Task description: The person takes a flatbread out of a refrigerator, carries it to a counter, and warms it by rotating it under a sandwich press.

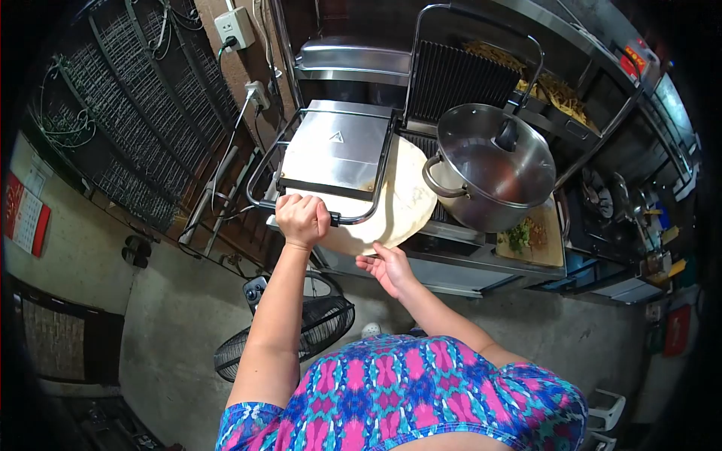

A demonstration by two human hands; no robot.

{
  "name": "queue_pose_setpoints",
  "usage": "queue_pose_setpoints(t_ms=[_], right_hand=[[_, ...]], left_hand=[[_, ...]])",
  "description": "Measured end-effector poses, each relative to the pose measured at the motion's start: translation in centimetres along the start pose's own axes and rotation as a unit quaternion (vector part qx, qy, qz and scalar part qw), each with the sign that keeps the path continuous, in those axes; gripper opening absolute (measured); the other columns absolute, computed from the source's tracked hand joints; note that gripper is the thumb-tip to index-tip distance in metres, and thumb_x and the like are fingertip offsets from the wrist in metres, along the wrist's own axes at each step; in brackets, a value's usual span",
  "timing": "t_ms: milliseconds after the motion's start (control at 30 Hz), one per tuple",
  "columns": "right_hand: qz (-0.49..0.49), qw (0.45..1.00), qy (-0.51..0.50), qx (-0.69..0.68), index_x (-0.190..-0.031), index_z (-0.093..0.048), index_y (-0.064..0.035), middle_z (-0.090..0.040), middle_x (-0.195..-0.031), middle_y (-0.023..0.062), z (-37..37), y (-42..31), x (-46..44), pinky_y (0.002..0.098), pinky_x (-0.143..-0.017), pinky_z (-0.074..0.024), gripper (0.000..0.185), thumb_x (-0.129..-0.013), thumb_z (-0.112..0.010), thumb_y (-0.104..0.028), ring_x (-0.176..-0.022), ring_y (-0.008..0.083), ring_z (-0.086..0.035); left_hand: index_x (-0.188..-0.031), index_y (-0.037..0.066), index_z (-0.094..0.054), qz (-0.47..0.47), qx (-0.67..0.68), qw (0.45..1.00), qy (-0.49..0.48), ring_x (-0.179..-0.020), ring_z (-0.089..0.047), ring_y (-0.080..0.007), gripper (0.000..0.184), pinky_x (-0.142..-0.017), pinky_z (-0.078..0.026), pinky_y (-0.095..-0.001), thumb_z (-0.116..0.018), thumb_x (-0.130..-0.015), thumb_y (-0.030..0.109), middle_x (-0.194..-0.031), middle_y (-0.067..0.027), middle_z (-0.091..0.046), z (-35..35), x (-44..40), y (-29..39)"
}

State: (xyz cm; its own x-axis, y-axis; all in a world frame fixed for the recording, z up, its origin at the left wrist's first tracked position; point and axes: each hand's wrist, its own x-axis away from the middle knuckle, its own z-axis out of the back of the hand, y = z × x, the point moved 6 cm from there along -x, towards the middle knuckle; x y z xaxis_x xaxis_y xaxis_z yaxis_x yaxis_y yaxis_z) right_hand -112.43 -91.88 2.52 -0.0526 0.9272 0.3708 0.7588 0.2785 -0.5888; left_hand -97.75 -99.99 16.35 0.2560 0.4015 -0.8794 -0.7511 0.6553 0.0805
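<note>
Left hand (301,218): wrapped round handle (335,219) of press (331,154) | right hand (392,272): pinched flatbread (410,184) rim, front of press | level support, fingertips outside press suited best

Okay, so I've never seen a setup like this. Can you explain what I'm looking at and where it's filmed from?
There's no robot: these are a person's bare hands, seen by one camera worn on the head, looking forward and down. That's the only view.

The left hand grips the handle of a metal press. A large, pale flatbread sticks out from under its lid. The right hand is at the flatbread's near edge; whether it pinches it, I can't tell.

To the right, a lidded pot stands on a second, ribbed press, open. Beyond it, a board holds chopped food.
</note>
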Motion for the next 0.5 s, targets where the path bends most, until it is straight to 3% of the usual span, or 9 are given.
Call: queue_pose_setpoints(t_ms=[500], right_hand=[[0.003, 1.0, 0.007, -0.003, -0.103, -0.044, 0.0076, -0.059, -0.082, 0.0193, -0.14, 0.02, -0.13, 0.0296, -0.066, -0.0535, 0.022, -0.09, -0.047, -0.01, -0.073, 0.0245, -0.063]], left_hand=[[-0.056, 0.012, -0.052, 0.001, 0.0, 1.0, 0.0, -0.052, -0.045, -0.0177, 0.015, -0.066, -0.037, -0.0257, -0.048, -0.07, 0.015, -0.055, 0.0004, -0.052, 0.08, -0.03, -0.06]])
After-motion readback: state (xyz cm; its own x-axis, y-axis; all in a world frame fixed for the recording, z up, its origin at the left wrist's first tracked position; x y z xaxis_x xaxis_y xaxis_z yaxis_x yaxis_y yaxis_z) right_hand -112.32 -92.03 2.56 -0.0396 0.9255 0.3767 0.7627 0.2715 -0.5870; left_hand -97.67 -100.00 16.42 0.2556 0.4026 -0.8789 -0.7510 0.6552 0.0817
